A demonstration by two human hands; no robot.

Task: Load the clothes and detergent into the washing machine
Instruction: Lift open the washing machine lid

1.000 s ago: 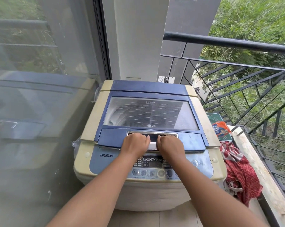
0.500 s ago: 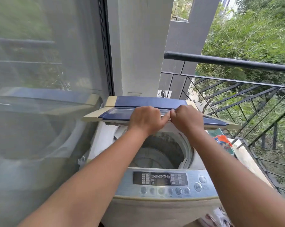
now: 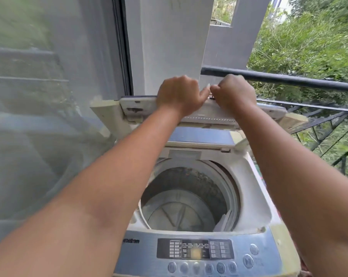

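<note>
- At frame centre, my left grip (image 3: 179, 94) and right grip (image 3: 234, 92) each curled round the top edge of the raised lid (image 3: 209, 114).
- Lower centre, the washing machine (image 3: 195, 250) showed its drum (image 3: 181, 206) uncovered.

Lid (image 3: 141, 105): off-white underside with yellowed cream ends, under the left hand (image 3: 179, 94).
Folded rear panel (image 3: 201, 136): blue, below both hands.
Drum (image 3: 191, 188): grey, wall speckled with dark dots.
Control panel (image 3: 197, 254): silver-blue, black display, grey-blue round buttons.
Railing (image 3: 298, 81): black, right of the right hand (image 3: 234, 91).
Foliage (image 3: 308, 37): green.
Wall (image 3: 169, 47): white, behind the hands.
</note>
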